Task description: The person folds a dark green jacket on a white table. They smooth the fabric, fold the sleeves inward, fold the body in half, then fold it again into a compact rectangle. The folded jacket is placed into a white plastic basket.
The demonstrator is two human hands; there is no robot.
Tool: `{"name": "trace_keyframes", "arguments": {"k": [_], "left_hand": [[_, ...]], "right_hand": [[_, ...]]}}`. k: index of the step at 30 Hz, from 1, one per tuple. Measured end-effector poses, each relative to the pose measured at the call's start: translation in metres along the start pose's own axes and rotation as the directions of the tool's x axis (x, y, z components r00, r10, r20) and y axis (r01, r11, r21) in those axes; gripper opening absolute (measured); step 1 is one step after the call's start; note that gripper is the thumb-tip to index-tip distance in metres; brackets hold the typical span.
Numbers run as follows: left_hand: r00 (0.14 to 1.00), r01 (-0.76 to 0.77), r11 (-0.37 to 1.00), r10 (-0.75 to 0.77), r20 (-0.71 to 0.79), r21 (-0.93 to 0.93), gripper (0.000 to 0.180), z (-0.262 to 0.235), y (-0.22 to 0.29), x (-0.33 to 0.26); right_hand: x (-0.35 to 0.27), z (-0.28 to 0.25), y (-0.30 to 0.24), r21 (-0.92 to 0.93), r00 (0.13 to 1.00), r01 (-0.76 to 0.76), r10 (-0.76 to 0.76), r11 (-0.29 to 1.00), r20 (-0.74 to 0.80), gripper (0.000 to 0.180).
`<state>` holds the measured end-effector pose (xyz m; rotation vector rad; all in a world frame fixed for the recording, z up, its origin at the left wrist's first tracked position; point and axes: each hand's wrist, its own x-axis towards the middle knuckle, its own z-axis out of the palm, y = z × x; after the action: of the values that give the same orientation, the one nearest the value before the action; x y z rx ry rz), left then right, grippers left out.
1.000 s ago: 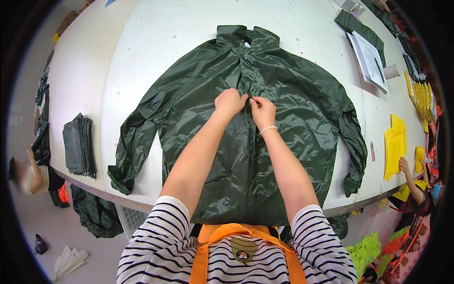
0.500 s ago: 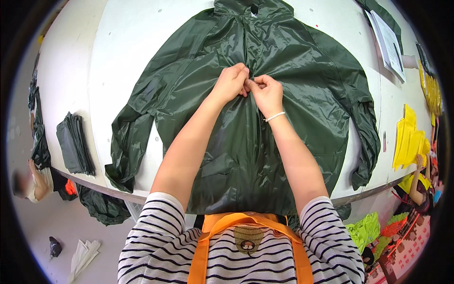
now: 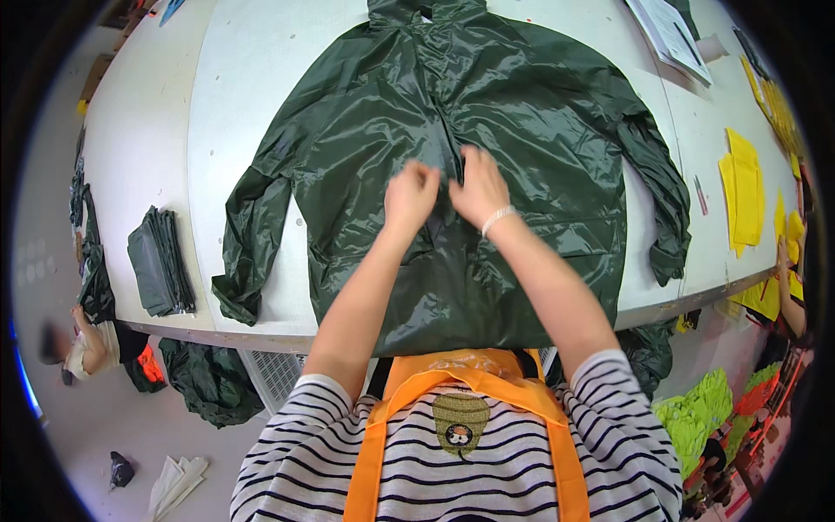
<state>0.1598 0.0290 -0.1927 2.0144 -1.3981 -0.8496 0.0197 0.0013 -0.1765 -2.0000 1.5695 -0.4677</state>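
A shiny dark green rain jacket [image 3: 539,130] lies front up before me, its collar at the far side and its sleeves spread to both sides. Over the left side of its front opening, my left hand [image 3: 410,200] is bent at the fingers, and motion smears the fingertips. My right hand [image 3: 481,187], with a pale bracelet at the wrist, is at the right of the opening, its thumb and fingers apart. The front flap [image 3: 445,130] stands slightly raised between the hands. Whether the left fingertips touch the cloth is unclear.
Folded dark green pieces [image 3: 159,261] lie on the white table [image 3: 235,87] at left. Papers with a pen [image 3: 670,39] are at the far right, yellow pieces [image 3: 742,191] nearer. Green cloth [image 3: 209,378] is heaped below the edge. Other people [image 3: 91,344] are at both sides.
My hands have parted from each other and come lower along the jacket's front opening. The view has shifted, and the jacket's lower front looks flatter.
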Motion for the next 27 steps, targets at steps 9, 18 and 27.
{"name": "trace_keyframes", "arguments": {"k": [9, 18, 27], "left_hand": [[0.881, 0.221, 0.912, -0.036, 0.473, -0.344, 0.032, 0.005, -0.003, -0.026], [0.895, 0.292, 0.706, 0.036, 0.444, -0.645, 0.027, 0.003, 0.002, -0.042], [0.990, -0.066, 0.958, 0.098, 0.101, -0.280, 0.026, -0.006, 0.024, -0.069]], "right_hand": [[-0.073, 0.023, 0.020, 0.511, 0.965, -0.109, 0.213, 0.852, -0.150, 0.016], [-0.076, 0.005, 0.003, 0.566, 0.985, -0.125, 0.168, 0.815, -0.024, 0.022], [-0.067, 0.030, 0.022, 0.692, 0.963, -0.214, 0.267, 0.689, 0.032, 0.017]]}}
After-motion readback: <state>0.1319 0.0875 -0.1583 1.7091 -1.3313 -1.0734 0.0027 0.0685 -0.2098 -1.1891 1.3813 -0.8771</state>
